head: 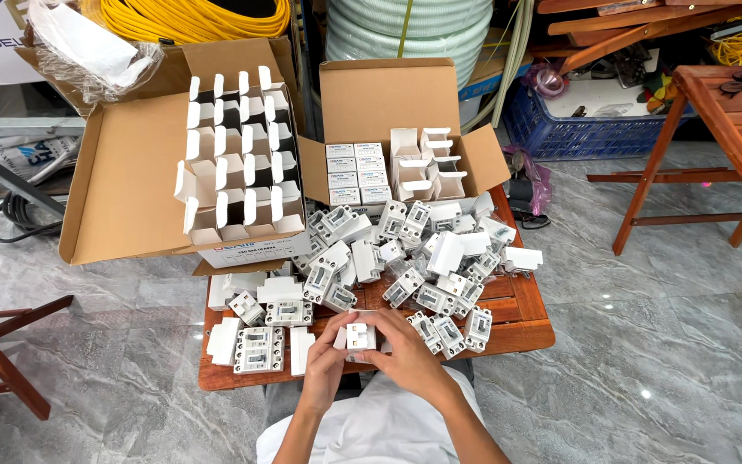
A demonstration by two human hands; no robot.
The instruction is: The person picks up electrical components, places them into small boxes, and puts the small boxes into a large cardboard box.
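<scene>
Both my hands meet over the near edge of a small wooden table (521, 318). My left hand (324, 365) and my right hand (405, 352) together grip one small white plastic electrical switch unit (360, 335), fingers wrapped round its sides. Just beyond it lies a heap of the same white and grey switch units (405, 258), spread across the tabletop. A few units (259, 348) sit in a row at the table's near left.
Two open cardboard boxes stand at the table's far side: the left box (122, 180) holds several empty small white cartons, the right box (388, 99) holds closed and open cartons. Wooden stools (723, 129), a blue crate (594, 129) and cable coils (191, 17) surround the table on a marble floor.
</scene>
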